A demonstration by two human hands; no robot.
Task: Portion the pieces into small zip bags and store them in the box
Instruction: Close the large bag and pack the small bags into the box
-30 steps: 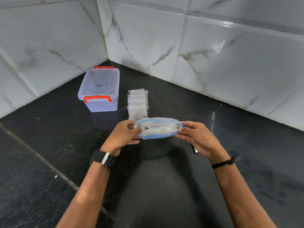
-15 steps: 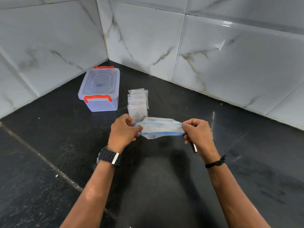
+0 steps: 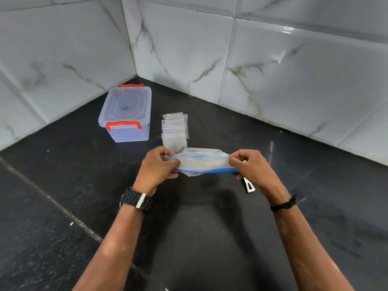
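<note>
A large clear zip bag (image 3: 202,162) with a blue zip strip hangs in the air between both hands, above the dark counter. My left hand (image 3: 158,165) pinches its left end and my right hand (image 3: 251,166) pinches its right end at the zip. Pale contents show faintly inside the bag. Just behind it a row of several small clear zip bags (image 3: 174,129) lies flat on the counter. A clear plastic box (image 3: 126,114) with a shut lid and red handles stands at the back left, near the wall corner.
A small white triangular clip (image 3: 248,185) lies on the black counter (image 3: 199,227) just under my right hand. Marbled white wall tiles close off the back and left. A seam runs diagonally across the counter at the left.
Both hands turned the large bag so its blue zip edge faces me and pulled the ends slightly wider apart. The bag's mouth, spread a second ago, now looks flatter.
</note>
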